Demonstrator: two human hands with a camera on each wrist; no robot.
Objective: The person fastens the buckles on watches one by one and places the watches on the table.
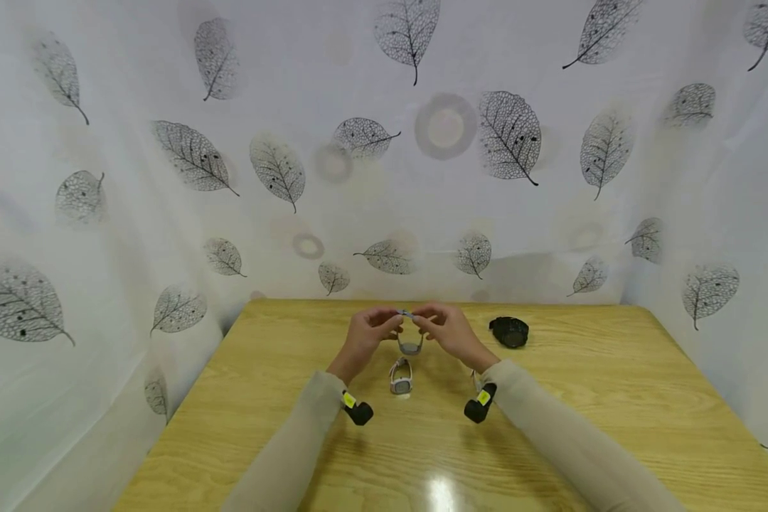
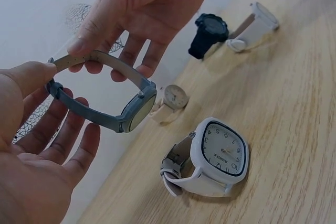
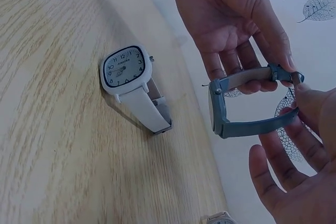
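A blue-grey wristwatch point(image 1: 411, 348) hangs above the table between both hands, its strap bent into a loop with the dial at the bottom. My left hand point(image 1: 364, 338) pinches the strap beside the buckle, between thumb and fingers. On the other side of that join, my right hand point(image 1: 449, 333) also pinches the strap; in the right wrist view the strap tip point(image 3: 297, 78) shows by its thumb. Below the hands, a white wristwatch point(image 2: 220, 153) with a rounded-square dial stands on the table, its strap closed in a loop.
A black wristwatch point(image 1: 509, 332) lies beyond my right hand. Another white watch point(image 2: 257, 24) and a small beige watch point(image 2: 175, 96) rest on the wooden table point(image 1: 281, 370). A leaf-patterned curtain point(image 1: 333, 213) hangs behind the table and along its sides.
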